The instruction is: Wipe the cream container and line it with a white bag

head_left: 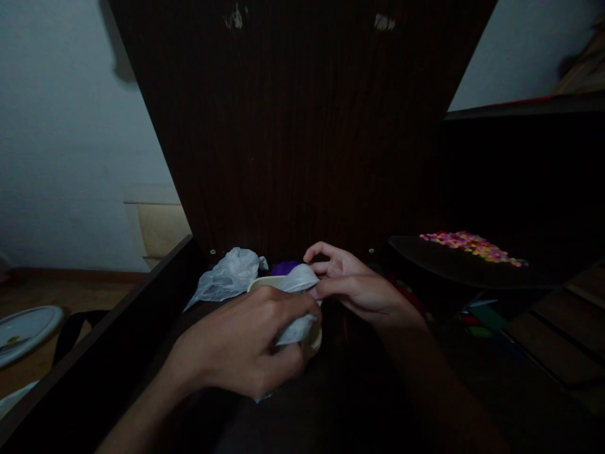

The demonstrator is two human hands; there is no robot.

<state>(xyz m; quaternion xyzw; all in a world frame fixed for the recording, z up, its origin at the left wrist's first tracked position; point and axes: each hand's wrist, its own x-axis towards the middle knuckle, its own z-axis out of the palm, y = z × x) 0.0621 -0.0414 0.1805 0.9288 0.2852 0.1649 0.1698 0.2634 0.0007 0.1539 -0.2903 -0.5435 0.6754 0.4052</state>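
In the head view, my left hand (255,340) is closed around a crumpled white plastic bag (299,329), with a cream-coloured object (267,281) that has a rounded rim partly showing from it. My fingers hide most of that object, so its kind cannot be told. My right hand (350,284) meets the far end of the same bag, thumb pressed against it and the other fingers curled above. Just behind lies a second bunched white plastic bag (231,274). Something purple (284,268) peeks out between that bag and my right hand.
A tall dark wooden panel (302,139) rises straight ahead. On the left runs a dark raised board (118,328). A dark shelf on the right bears a heap of small pink and yellow pieces (472,246). A white round dish (28,331) stands lower left.
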